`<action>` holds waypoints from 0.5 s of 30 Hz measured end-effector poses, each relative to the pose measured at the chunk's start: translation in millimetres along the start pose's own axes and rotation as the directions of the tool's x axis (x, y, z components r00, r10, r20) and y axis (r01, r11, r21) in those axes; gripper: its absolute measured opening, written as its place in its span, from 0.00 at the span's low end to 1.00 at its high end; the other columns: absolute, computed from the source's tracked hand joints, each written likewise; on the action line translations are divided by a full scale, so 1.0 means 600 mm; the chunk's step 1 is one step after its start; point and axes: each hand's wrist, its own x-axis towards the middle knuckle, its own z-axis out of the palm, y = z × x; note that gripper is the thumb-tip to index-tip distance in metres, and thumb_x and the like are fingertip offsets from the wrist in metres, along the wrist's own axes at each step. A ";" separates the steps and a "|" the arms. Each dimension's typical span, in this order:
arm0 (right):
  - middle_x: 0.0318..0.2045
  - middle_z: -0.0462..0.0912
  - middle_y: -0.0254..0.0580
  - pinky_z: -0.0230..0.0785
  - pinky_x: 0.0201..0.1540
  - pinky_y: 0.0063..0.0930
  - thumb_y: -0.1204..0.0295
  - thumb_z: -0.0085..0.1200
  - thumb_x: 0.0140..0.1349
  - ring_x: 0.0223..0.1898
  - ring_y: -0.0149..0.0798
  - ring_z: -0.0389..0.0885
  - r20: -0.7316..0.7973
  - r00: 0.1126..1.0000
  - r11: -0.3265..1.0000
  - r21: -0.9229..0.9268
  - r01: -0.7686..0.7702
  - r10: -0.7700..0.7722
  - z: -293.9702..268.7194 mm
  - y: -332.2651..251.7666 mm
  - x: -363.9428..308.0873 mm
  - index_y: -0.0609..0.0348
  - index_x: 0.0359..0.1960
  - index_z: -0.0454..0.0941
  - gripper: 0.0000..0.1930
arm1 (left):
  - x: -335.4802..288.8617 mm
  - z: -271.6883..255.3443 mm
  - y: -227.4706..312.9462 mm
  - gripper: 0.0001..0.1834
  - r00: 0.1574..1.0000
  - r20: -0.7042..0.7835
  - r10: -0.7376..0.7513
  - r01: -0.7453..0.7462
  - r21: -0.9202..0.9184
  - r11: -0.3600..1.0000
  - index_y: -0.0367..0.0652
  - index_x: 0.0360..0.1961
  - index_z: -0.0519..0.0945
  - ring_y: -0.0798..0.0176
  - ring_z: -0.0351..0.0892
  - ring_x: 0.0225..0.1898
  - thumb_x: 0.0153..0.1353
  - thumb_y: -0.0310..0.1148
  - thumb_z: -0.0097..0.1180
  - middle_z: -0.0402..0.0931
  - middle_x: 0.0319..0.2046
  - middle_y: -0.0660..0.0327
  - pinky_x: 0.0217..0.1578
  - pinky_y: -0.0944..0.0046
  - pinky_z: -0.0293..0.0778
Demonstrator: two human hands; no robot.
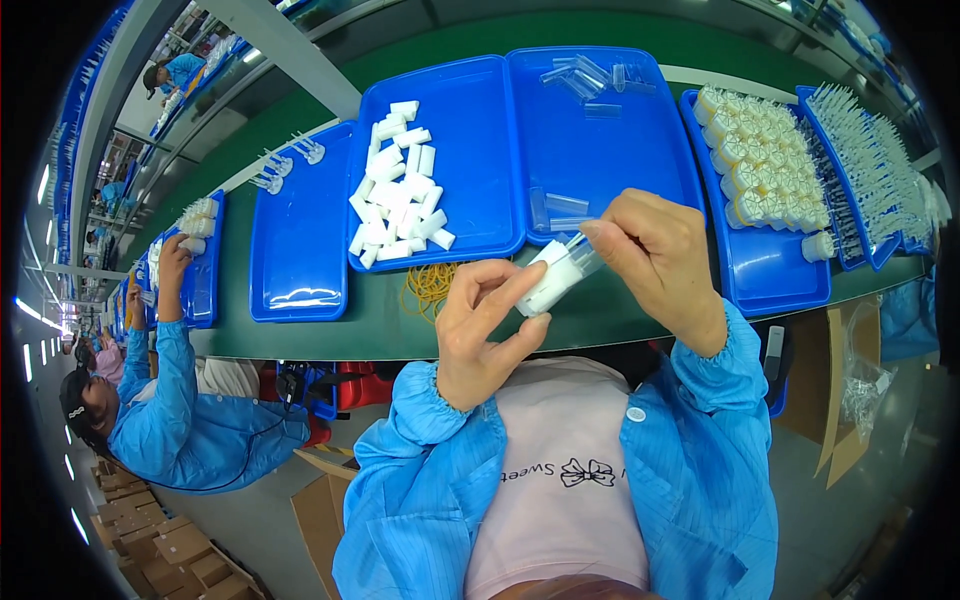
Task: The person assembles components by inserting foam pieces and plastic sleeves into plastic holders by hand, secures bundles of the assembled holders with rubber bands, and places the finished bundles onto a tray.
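In front of my chest, my left hand grips a cluster of white cylindrical pieces between thumb and fingers. My right hand pinches a clear plastic tube against the upper right end of that cluster. How far the tube sits on or in the white pieces is hidden by fingers. Just beyond my hands is a blue tray with several clear tubes at its far end and near edge. Left of it, another blue tray carries a heap of short white cylinders.
Yellow rubber bands lie on the green bench. On the right, a blue tray bears rows of white round assemblies, beside trays of thin spiky parts. At left, a tray holds a few stemmed pieces; a co-worker sits beyond.
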 end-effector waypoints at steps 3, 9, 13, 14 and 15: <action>0.15 0.71 0.41 0.57 0.18 0.29 0.69 0.59 0.55 0.16 0.37 0.69 0.040 0.997 0.983 0.166 -0.077 0.071 0.005 0.002 -0.001 0.63 0.20 0.76 0.11 | -0.005 0.002 -0.006 0.28 0.999 -0.005 0.031 -0.031 -0.023 0.999 0.39 0.51 0.77 0.61 0.76 0.40 0.43 0.18 0.64 0.69 0.42 0.56 0.42 0.64 0.75; 0.17 0.74 0.40 0.60 0.19 0.26 0.72 0.59 0.55 0.17 0.34 0.70 0.005 0.997 0.983 0.167 -0.072 0.072 0.006 0.000 0.000 0.63 0.22 0.79 0.07 | -0.027 0.028 -0.027 0.30 0.923 -0.037 -0.383 0.260 -0.673 0.692 0.35 0.55 0.68 0.64 0.73 0.46 0.48 0.18 0.63 0.70 0.44 0.58 0.46 0.66 0.73; 0.21 0.76 0.39 0.63 0.24 0.24 0.74 0.58 0.55 0.21 0.32 0.73 0.008 0.999 0.991 0.131 -0.040 0.039 0.031 0.008 -0.007 0.62 0.29 0.79 0.04 | -0.030 0.039 -0.048 0.26 0.836 0.110 -0.537 0.340 -0.873 0.350 0.35 0.52 0.68 0.65 0.73 0.46 0.52 0.22 0.62 0.71 0.45 0.58 0.47 0.68 0.71; 0.24 0.77 0.39 0.64 0.27 0.23 0.75 0.57 0.56 0.24 0.31 0.74 0.024 0.990 0.961 0.236 -0.144 0.142 0.032 0.004 -0.012 0.62 0.33 0.78 0.05 | -0.031 0.040 -0.051 0.26 0.820 0.100 -0.563 0.318 -0.899 0.303 0.35 0.52 0.68 0.65 0.74 0.45 0.52 0.23 0.63 0.72 0.45 0.57 0.48 0.67 0.71; 0.27 0.78 0.39 0.66 0.30 0.22 0.76 0.56 0.56 0.28 0.30 0.75 0.050 0.968 0.910 0.333 -0.248 0.246 0.033 0.000 -0.019 0.62 0.37 0.77 0.07 | -0.033 0.039 -0.056 0.27 0.805 0.103 -0.585 0.326 -0.900 0.291 0.34 0.53 0.68 0.64 0.75 0.46 0.52 0.24 0.63 0.72 0.45 0.56 0.50 0.66 0.70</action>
